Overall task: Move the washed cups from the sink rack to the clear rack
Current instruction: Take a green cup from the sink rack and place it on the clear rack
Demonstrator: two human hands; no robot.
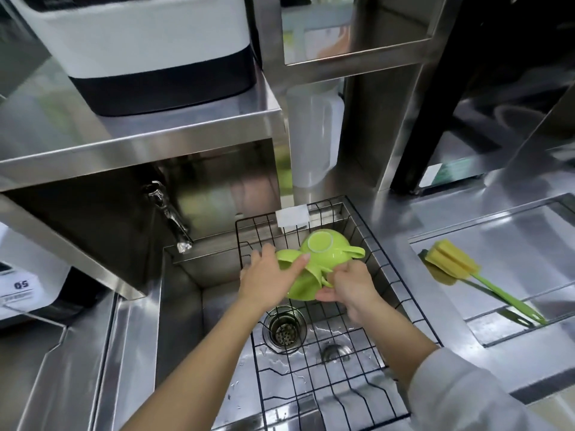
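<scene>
Three green cups lie in the black wire sink rack (pixel 401 281) that sits in the steel sink. The far cup (pixel 329 248) rests upside down with its handle pointing right. My left hand (pixel 267 276) grips the left cup (pixel 287 258) from above. Lower down, my right hand (pixel 350 284) holds the near cup (pixel 303 286) by its handle and rim. The three cups touch each other. The clear rack (pixel 529 306) is set into the counter at the right.
A yellow sponge brush with a green handle (pixel 466 273) lies across the clear rack. A tap (pixel 174 219) juts out left of the sink rack. The drain (pixel 284 328) is under the rack. A translucent jug (pixel 314 135) stands behind the sink; a shelf overhangs at left.
</scene>
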